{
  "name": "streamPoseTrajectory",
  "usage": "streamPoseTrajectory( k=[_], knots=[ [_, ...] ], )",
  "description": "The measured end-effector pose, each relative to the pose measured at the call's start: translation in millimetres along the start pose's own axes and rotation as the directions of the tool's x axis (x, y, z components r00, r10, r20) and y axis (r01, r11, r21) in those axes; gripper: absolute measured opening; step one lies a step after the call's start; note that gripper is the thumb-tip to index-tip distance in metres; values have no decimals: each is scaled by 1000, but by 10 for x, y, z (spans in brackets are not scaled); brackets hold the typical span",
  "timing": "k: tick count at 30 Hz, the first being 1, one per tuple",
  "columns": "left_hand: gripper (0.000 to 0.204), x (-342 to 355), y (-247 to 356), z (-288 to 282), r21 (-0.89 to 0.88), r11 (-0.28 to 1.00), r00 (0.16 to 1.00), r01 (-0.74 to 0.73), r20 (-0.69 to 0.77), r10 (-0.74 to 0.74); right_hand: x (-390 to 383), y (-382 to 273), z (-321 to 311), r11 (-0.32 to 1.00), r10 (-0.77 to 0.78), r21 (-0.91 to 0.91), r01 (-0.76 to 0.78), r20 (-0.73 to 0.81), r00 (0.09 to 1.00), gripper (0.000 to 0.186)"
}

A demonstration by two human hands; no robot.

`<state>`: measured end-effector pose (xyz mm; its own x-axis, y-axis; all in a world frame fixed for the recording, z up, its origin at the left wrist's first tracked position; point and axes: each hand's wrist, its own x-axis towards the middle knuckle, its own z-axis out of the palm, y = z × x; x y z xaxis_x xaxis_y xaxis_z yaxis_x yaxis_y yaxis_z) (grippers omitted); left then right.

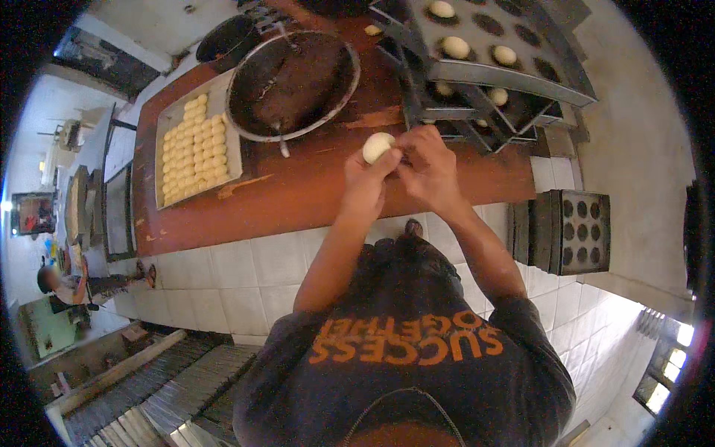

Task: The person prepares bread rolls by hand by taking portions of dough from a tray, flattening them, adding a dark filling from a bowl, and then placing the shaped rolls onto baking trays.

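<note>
My left hand [365,179] is closed round a pale, rounded dough ball [377,146], with the thumb lying across its lower side. My right hand [428,164] has its bent fingers pinched at the right edge of the same ball, touching my left thumb. Both hands are over the near part of a brown wooden table [283,190]. Just beyond them stands a big metal bowl [350,78] with dark brown contents and a spoon handle [284,147] sticking out toward me. To the left lies a metal tray [232,130] of many small yellowish dough pieces in rows.
Stacked moulded pans [447,72], some holding dough balls, stand at the upper right. More moulded pans [585,223] are beside the table, lower right. Another person [78,287] is at the far left. A dark pot [223,41] stands behind the tray. Stacked racks [171,380] are lower left.
</note>
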<state>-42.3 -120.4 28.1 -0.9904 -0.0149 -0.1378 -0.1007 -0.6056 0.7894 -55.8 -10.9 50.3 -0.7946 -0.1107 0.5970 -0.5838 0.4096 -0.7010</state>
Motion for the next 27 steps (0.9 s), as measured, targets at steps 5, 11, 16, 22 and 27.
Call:
streamPoseTrajectory(
  k=[5,11,16,22,27],
  knots=[
    [20,96,-409,595,-220,965,989,146,34,-142,-94,565,-611,992,-124,-25,122,-90,988,37],
    [20,62,-769,1143,-101,981,980,166,-89,-175,-146,872,-1198,974,-211,-83,209,-17,977,31],
    [19,95,-878,1505,-141,973,983,181,13,-181,-140,853,-1531,962,-239,-172,211,-162,957,24],
    [21,156,-1010,1788,22,999,995,30,93,-32,-143,910,-1873,973,-212,-136,184,-237,948,25],
    [28,320,-823,1811,474,818,938,-325,272,215,-197,735,-2351,998,49,56,-36,-251,967,22]
  ],
)
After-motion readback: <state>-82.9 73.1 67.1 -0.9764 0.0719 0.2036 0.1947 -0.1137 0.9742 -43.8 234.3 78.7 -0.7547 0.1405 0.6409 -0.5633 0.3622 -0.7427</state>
